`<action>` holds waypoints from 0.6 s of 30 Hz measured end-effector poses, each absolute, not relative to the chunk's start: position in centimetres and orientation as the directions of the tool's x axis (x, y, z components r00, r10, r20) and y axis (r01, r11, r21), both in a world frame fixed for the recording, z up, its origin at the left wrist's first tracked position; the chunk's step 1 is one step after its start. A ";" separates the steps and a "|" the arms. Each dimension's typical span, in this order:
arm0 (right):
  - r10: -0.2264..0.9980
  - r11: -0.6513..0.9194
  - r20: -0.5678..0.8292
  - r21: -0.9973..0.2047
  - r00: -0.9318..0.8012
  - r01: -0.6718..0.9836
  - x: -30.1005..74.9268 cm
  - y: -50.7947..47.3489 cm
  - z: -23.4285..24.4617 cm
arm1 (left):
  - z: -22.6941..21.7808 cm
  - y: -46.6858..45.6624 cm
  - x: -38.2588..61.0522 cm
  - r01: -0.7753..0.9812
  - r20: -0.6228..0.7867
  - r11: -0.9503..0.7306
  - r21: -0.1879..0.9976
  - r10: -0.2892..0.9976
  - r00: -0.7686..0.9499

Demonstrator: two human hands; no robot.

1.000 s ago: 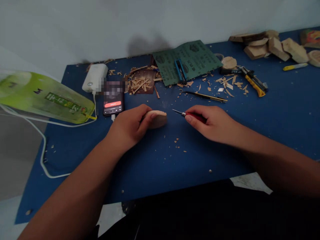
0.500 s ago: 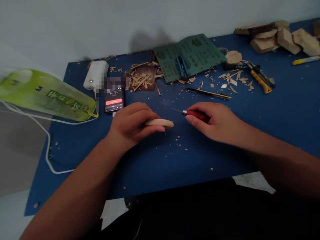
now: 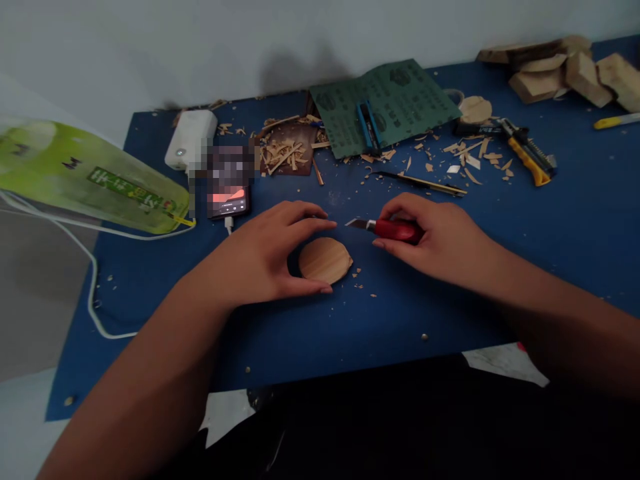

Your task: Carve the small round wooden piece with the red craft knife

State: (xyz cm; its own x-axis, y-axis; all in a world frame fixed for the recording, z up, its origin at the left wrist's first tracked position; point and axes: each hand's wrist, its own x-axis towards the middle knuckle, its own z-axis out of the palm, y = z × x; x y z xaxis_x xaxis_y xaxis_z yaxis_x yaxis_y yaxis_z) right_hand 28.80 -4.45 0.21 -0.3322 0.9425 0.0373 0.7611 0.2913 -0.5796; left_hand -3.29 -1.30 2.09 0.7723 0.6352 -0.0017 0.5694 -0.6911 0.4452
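A flat oval piece of pale wood (image 3: pixel 325 260) lies face up on the blue table mat (image 3: pixel 550 240). My left hand (image 3: pixel 270 257) curls around its left side, thumb at the near edge and fingers arched over the far edge, holding it by the rim. My right hand (image 3: pixel 430 237) sits just to the right, closed round a red-handled carving knife (image 3: pixel 387 229) whose short blade points left toward the wood, a little apart from it.
Wood shavings (image 3: pixel 283 155), a phone (image 3: pixel 227 183), a white power bank (image 3: pixel 191 139) and a green bag (image 3: pixel 85 177) lie behind left. Green sandpaper (image 3: pixel 390 107), a thin tool (image 3: pixel 423 183), a yellow utility knife (image 3: pixel 530 157) and wood blocks (image 3: pixel 560 67) lie behind right.
My left hand has turned the wood piece from on edge to flat, face up on the mat. My right hand with the knife has shifted slightly; the blade now shows more clearly.
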 end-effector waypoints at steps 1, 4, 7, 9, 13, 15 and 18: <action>0.943 0.285 0.021 -0.564 -0.332 0.775 28.8 -4.5 0.3 | 2.3 -1.4 -3.3 0.578 -0.013 -0.686 0.441 0.639 0.769; 0.931 0.292 -0.028 -0.539 -0.364 0.790 28.7 -4.5 0.5 | 2.6 -1.9 -3.1 0.603 -0.048 -0.691 0.399 0.641 0.766; 0.909 0.305 -0.066 -0.567 -0.412 0.765 28.6 -4.5 0.9 | 2.8 -2.5 -2.9 0.616 -0.088 -0.705 0.352 0.630 0.772; 0.905 0.301 -0.070 -0.592 -0.420 0.747 28.5 -4.6 1.0 | 2.7 -2.8 -2.8 0.629 -0.108 -0.707 0.324 0.633 0.767; 0.915 0.289 -0.039 -0.630 -0.401 0.721 28.6 -4.7 1.0 | 2.6 -3.0 -2.7 0.623 -0.107 -0.710 0.329 0.627 0.771; 0.914 0.294 -0.029 -0.640 -0.405 0.710 28.7 -4.8 1.0 | 2.6 -2.9 -2.8 0.568 -0.081 -0.723 0.394 0.588 0.805; 0.906 0.312 -0.025 -0.636 -0.423 0.706 28.8 -5.0 1.1 | 2.5 -2.6 -3.1 0.531 -0.062 -0.710 0.463 0.571 0.818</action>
